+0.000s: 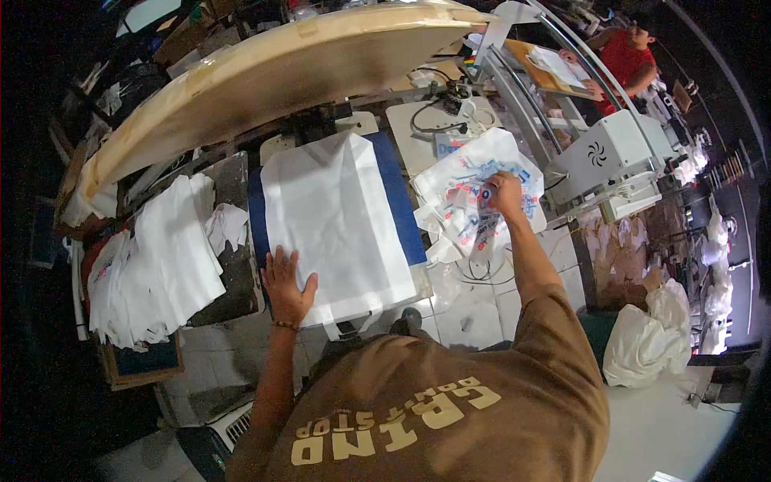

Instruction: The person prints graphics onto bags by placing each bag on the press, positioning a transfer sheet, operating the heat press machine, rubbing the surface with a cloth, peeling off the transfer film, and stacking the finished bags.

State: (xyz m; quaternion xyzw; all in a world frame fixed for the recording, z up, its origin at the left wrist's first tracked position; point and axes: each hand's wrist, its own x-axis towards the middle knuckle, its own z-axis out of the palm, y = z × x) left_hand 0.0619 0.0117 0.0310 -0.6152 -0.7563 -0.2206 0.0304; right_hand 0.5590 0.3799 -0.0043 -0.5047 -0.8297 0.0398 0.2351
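A white fabric piece (341, 217) lies over a dark blue pad (399, 201), its straps hanging past the front edge. My left hand (287, 291) rests on its lower left part, fingers spread. To the right, my right hand (504, 193) has its fingers drawn together at a heap of printed transfer pieces (466, 201) with red and blue lettering. Whatever lies between those fingers is too small to make out. The heap sits on white sheets.
White fabric pieces (173, 257) are stacked at the left. A large padded board (281, 84) arches behind the blue pad. At the right stand a white machine box (614, 153) and a white bag (650, 337). Another person (626, 60) in red works at the upper right.
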